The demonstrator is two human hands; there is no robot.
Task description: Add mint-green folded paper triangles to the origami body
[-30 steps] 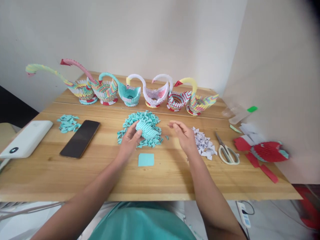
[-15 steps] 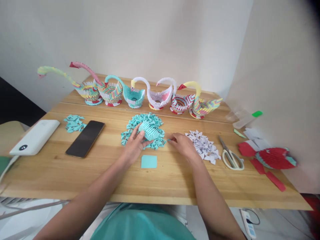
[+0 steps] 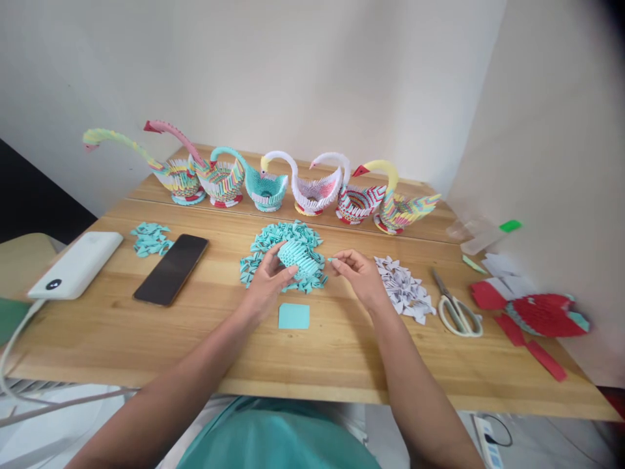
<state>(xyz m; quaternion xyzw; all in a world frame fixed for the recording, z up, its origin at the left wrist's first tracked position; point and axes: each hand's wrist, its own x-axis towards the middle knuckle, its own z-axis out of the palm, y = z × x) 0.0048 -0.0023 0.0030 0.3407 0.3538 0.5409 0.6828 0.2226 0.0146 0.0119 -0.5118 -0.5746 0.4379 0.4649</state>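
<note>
My left hand (image 3: 268, 281) grips a turquoise ring of interlocked folded paper pieces (image 3: 299, 258), tilted above the table. Under it spreads a heap of loose turquoise folded paper pieces (image 3: 283, 232). My right hand (image 3: 360, 277), just to the right of the heap, pinches one small turquoise paper piece (image 3: 331, 259) between thumb and fingertips, apart from the ring. A flat turquoise paper rectangle (image 3: 293, 316) lies on the table in front of the heap. White folded paper pieces (image 3: 404, 290) are piled beyond my right wrist.
Several paper swans (image 3: 312, 189) stand in a row along the back. At left lie a phone (image 3: 172, 270), a white power bank with a cable (image 3: 75, 266) and a small turquoise pile (image 3: 150, 239). Scissors (image 3: 458, 311) and a red paper piece of work (image 3: 544, 314) are at right.
My right hand has lifted slightly with the small turquoise piece, now plainly visible in its fingertips. My left thumb has come in against the ring. The whole view has shifted a little.
</note>
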